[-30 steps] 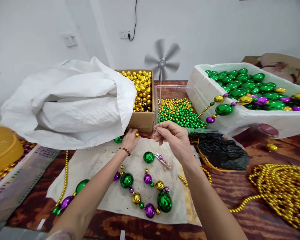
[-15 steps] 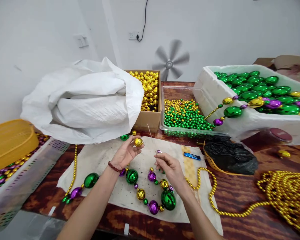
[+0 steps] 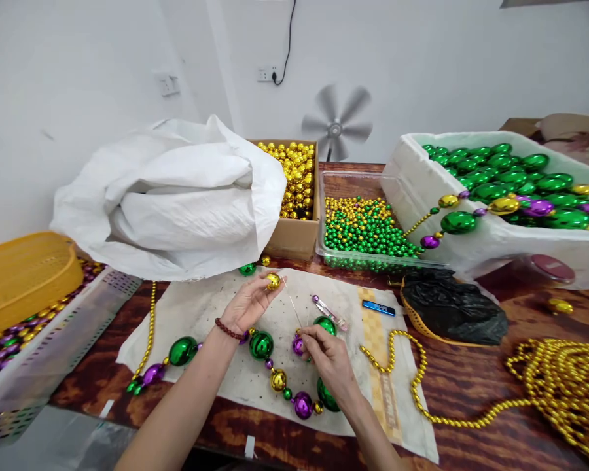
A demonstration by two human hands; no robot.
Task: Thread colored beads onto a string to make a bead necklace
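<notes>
A round gold bead is pinched in the fingertips of my left hand, above the cloth. My right hand is closed on a thin needle, which slants up to the left with its tip close to the gold bead. Whether the tip has entered the bead I cannot tell. Beneath my hands lies a string of large beads, among them a green bead and a purple bead. Small thread snips rest on the cloth, just beyond my right hand, beside a tiny purple bead.
Behind the cloth stand a cardboard box of gold beads, a clear tub of small beads and a foam box of green ones. A white sack is at left. Gold bead chain heaps at right.
My right hand has come down and left, bringing the needle tip close to the gold bead. The snips now show on the cloth. My left hand still holds the bead.
</notes>
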